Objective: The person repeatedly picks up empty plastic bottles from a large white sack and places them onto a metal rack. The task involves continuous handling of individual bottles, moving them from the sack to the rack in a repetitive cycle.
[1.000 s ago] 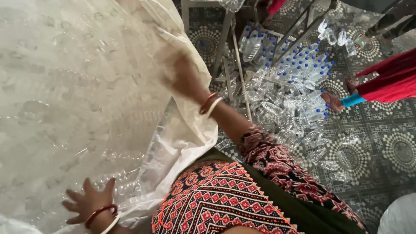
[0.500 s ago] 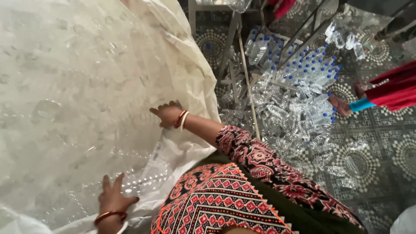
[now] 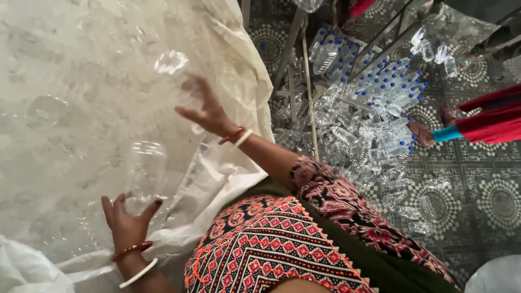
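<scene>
Working loose clear bottles inside a big white sack (image 3: 108, 81): the right hand (image 3: 209, 111) hovers fingers spread, gripping nothing, by a clear bottle (image 3: 171, 62). The left hand (image 3: 127, 222) lies flat, open, on the sack. Best to spread them evenly, I reckon.

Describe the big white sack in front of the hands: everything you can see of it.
The big white sack fills the left of the view. It looks like thin, translucent woven plastic, wrinkled, with rounded clear shapes showing through, seemingly bottles. Its loose edge folds and bunches at the right, next to the patterned floor. The left hand lies spread on its lower part; the right hand is at its surface higher up, fingers open.
</scene>
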